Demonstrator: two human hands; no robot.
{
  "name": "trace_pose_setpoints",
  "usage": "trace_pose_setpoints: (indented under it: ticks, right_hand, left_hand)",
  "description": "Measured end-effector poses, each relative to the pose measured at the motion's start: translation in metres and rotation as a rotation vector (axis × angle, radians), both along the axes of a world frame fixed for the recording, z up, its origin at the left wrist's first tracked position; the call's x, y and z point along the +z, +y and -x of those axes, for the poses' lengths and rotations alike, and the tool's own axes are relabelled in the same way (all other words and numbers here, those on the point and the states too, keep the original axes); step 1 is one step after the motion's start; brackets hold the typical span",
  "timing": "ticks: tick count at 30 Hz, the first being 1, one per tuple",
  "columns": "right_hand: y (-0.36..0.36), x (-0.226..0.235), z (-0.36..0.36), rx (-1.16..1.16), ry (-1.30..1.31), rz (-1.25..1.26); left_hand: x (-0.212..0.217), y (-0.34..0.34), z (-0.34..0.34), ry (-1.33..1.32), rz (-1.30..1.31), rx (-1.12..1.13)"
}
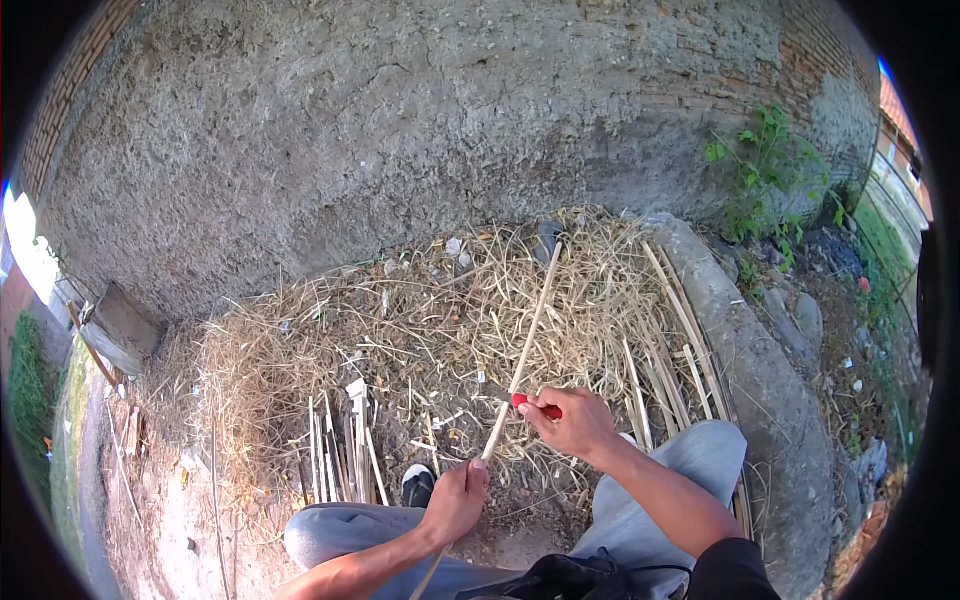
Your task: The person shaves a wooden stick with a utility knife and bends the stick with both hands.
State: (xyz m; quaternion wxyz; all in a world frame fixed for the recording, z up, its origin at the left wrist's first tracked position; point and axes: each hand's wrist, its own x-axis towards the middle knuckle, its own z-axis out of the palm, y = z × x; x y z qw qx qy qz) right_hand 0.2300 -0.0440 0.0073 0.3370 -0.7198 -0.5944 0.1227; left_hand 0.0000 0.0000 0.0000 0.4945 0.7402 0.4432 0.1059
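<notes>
Fingers of both hands are clamped: L hand [455, 497] wraps the lower part of a long bamboo strip [526, 340], R hand [572, 420] grips a red-handled knife [536, 405] pressed vs. the strip just above. Largest first: rough plaster wall [400, 130] fills the top half; below it a heap of dry straw and shavings [400, 330] spreads over the ground. Grey-trousered knees [690, 460] frame the work, w/ a dark shoe [418, 484] between. Strip's long axis runs from approx. 7 o'clock, under the L hand, up to 1 o'clock over the heap. Blade meets it at 12 o'clock from the L hand, so the R hand sits nearer the strip's middle. More split strips [340, 460] lie at 9 o'clock from the L hand.
</notes>
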Motion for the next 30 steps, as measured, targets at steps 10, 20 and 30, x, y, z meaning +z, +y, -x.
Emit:
trace_pose_setpoints:
  ticks: [10, 20, 30]
  right_hand:
    - [0.004, 0.005, -0.063, -0.300, 0.092, -0.116]
    - [0.011, -0.003, -0.086, -0.472, 0.050, -0.040]
    - [0.020, -0.021, -0.068, -0.400, 0.399, -0.216]
  left_hand:
    - [0.027, -0.024, 0.037, 0.042, 0.072, -0.109]
    - [0.025, -0.045, 0.093, -0.057, 0.034, -0.141]
    - [-0.005, -0.050, 0.188, 0.002, 0.182, 0.091]
